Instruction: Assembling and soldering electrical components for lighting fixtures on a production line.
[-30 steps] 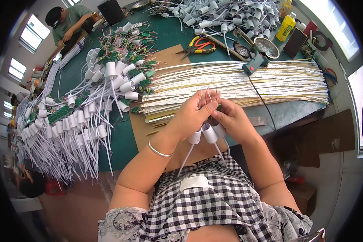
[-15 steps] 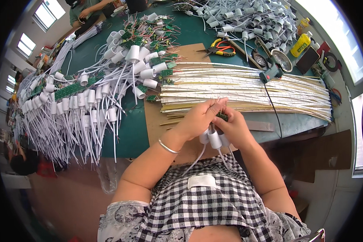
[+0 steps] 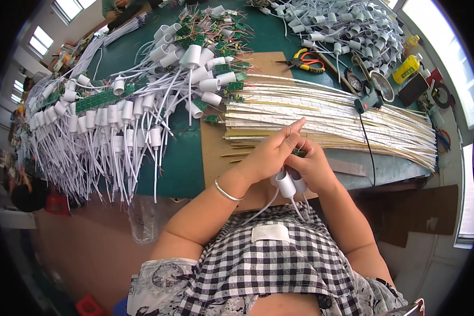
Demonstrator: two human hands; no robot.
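Close together over the near edge of the table, my two hands work on one small green circuit board (image 3: 298, 153). My right hand (image 3: 315, 167) is closed, pinching the board between thumb and fingers. Bent over it from the other side, my left hand (image 3: 271, 152) has its fingers pressed together at the board's upper side; what they grip is mostly hidden. White cylindrical lamp caps (image 3: 286, 185) hang below my hands, with white cables (image 3: 296, 208) trailing toward my checked apron. Just beyond my fingertips lies a bundle of long white and yellow LED strips (image 3: 321, 118).
Capped cables with green boards (image 3: 97, 100) are heaped at left, and more white caps (image 3: 347, 31) at back right. Pliers (image 3: 306, 62) with red-yellow handles, a glue-gun-like tool (image 3: 368, 101) with a black cord, and a yellow bottle (image 3: 407, 68) lie beyond the strips. Another person (image 3: 116, 10) sits far left.
The table scene has shifted slightly right as the view turned. My left fingers have stretched further up and closed together over the board. My right hand keeps hold of it.
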